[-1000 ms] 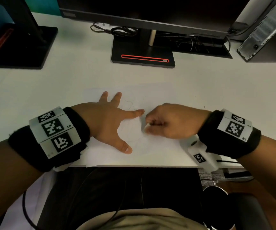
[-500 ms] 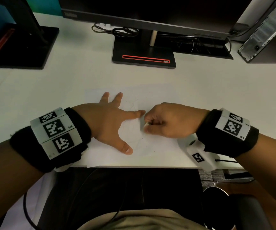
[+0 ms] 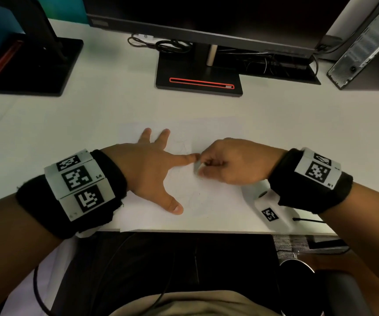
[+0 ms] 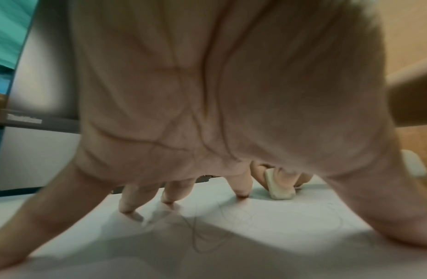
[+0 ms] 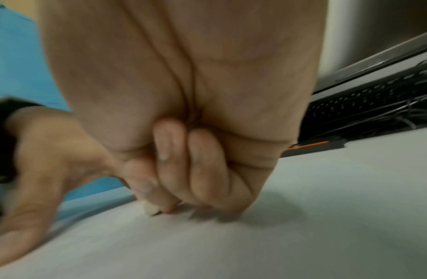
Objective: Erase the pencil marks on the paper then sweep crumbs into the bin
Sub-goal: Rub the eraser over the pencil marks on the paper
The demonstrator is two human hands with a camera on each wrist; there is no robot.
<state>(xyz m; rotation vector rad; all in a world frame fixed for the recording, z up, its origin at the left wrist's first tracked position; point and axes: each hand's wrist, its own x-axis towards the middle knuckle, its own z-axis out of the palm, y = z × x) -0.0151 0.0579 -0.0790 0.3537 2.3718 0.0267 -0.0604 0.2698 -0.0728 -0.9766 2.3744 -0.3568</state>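
A white sheet of paper (image 3: 218, 201) with faint pencil scribbles (image 4: 207, 226) lies at the desk's near edge. My left hand (image 3: 152, 169) is spread flat on it, fingers straight, pressing the sheet down. My right hand (image 3: 231, 163) pinches a small off-white eraser (image 3: 196, 167) between thumb and curled fingers, just right of my left index fingertip. The eraser (image 4: 279, 185) stands on its end against the paper. In the right wrist view only a corner of the eraser (image 5: 151, 209) peeks out beneath the curled fingers (image 5: 174, 160).
A monitor stand (image 3: 198, 76) with a red stripe stands at the back centre, another dark stand (image 3: 24, 65) at the back left. A computer case (image 3: 366, 42) leans at the back right. Cables (image 3: 172, 45) lie behind the stand. A dark round container (image 3: 298, 270) sits below the desk's right edge.
My right hand with the eraser has shifted slightly toward my left index fingertip in small rubbing strokes. My left hand has stayed spread on the paper.
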